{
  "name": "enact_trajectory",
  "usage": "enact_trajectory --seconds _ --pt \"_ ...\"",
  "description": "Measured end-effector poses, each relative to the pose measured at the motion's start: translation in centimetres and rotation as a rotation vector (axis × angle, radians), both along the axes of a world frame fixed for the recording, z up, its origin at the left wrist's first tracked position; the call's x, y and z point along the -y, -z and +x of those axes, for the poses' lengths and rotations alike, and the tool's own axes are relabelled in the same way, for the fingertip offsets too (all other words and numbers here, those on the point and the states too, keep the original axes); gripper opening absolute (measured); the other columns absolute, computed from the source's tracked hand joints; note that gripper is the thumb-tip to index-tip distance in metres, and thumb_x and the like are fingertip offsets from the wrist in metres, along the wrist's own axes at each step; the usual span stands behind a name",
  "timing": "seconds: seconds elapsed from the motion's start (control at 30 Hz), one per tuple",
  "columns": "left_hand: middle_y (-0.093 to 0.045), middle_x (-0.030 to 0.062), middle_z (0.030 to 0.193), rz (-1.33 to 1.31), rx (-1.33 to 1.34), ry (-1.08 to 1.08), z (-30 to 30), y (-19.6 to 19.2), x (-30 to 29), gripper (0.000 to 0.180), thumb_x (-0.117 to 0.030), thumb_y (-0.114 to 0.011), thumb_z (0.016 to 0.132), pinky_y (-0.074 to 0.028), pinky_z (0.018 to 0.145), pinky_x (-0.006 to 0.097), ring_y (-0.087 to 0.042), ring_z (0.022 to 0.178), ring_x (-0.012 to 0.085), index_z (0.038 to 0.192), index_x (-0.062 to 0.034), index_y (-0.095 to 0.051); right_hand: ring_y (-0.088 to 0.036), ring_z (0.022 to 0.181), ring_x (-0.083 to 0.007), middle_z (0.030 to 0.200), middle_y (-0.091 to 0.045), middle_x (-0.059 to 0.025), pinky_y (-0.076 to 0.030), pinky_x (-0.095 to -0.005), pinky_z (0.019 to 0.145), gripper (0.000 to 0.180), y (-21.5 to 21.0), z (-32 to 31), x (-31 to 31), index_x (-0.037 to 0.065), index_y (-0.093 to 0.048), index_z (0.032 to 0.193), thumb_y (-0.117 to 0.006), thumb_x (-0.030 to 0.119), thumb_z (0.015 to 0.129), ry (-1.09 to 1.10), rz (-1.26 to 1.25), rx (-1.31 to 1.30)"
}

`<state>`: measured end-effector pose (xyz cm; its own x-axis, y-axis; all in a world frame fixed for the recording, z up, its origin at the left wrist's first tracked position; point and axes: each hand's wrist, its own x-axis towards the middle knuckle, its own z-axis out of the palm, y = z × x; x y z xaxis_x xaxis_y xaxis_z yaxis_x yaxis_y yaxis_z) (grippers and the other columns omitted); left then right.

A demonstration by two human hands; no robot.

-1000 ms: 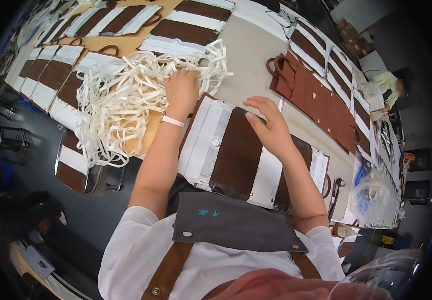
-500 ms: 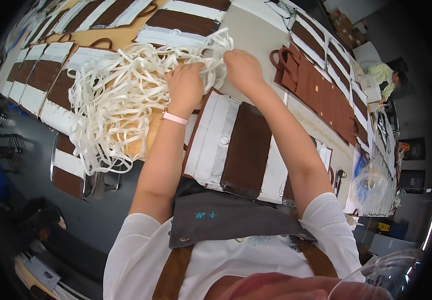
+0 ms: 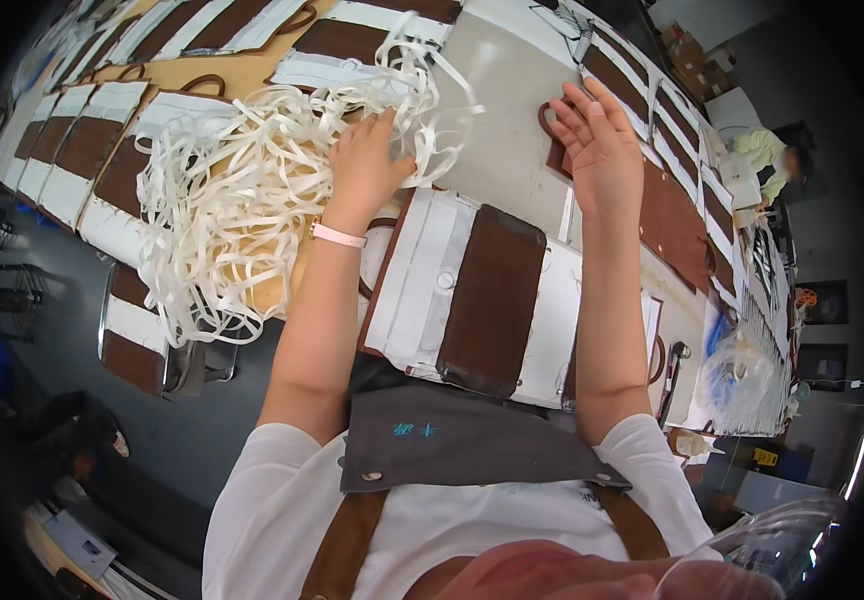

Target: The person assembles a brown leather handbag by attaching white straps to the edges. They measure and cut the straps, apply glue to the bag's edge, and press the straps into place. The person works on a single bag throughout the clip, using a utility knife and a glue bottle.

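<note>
A loose, tangled heap of white ribbon strips (image 3: 232, 200) spreads over the table in front of me, on the left. My left hand (image 3: 367, 165) rests at its right side with fingers spread, touching the strips but not visibly gripping any. Several strips (image 3: 427, 90) beyond that hand look blurred. My right hand (image 3: 604, 155) is raised, palm showing and fingers apart, with nothing seen in it. Behind it, partly covered, lies a reddish-brown bag panel (image 3: 674, 215) with a handle. Close before me, between my forearms, is a white and dark-brown bag piece (image 3: 492, 300).
More white and brown bag pieces (image 3: 92, 135) line the table at left, and others (image 3: 622, 75) at far right. A clear plastic bag (image 3: 737, 380) lies at the right edge beside a dark-handled tool (image 3: 677, 360). Another person (image 3: 767, 160) is at the far right.
My right hand has left the ribbon heap, moved right and opened. Some strips at the heap's far right have swung outward. My left hand has stayed nearly in place.
</note>
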<state>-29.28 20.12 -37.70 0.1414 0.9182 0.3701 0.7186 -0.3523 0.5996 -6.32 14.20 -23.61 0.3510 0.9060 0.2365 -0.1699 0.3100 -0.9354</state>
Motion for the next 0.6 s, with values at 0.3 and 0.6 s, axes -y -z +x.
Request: enact_trajectory --seconds 0.3,0.6 --pt "-0.053 0.0195 0.14 -0.034 -0.035 0.021 0.3 -0.2 0.1 0.085 -0.026 -0.081 0.069 -0.033 0.109 0.054 -0.044 0.132 0.0393 0.145 -0.0104 -0.045 -0.058 0.11 -0.022 0.12 -0.063 -0.0124 -0.045 -0.0386 0.097 0.051 7.9 -2.3 -0.7 0.0 -0.045 0.142 -0.061 0.019 0.097 -0.352 -0.415 0.037" --pt "-0.051 0.0196 0.139 -0.036 0.018 0.038 0.0 -0.8 0.1 0.089 -0.025 -0.08 0.068 -0.032 0.109 0.054 -0.044 0.13 0.04 0.146 -0.0061 -0.042 -0.061 0.088 -0.0169 0.101 -0.067 -0.01 -0.051 -0.0338 0.085 0.038 6.8 -3.9 -2.2 -0.001 -0.049 0.129 -0.06 0.011 0.094 -0.291 -0.342 0.017"
